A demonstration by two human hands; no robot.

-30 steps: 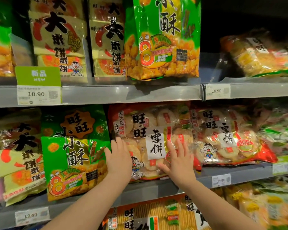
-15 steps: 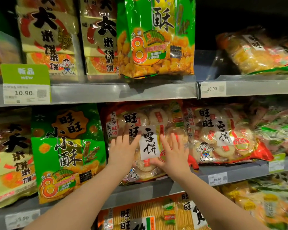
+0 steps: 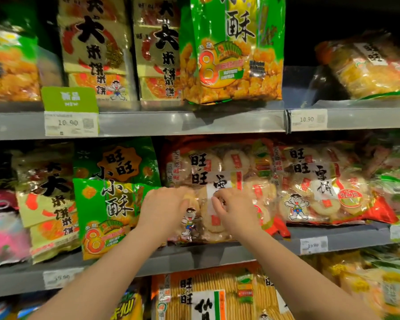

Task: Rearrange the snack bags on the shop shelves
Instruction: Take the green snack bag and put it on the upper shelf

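Snack bag (image 3: pixel 219 195) of round rice crackers stood on the middle shelf (image 3: pixel 217 255).
Both hands pinched its clear front: left hand (image 3: pixel 164 207) near the cartoon boy, right hand (image 3: pixel 234 210) at the white label; a green bag (image 3: pixel 112 199) stood just beside.

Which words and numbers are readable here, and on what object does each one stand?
"10.90": price tag, top shelf left.
"10.90": price tag, top shelf right.
"旺旺": rice cracker bag under both hands.
"8": green bag, top shelf.
Middle shelf tags: too blurred.
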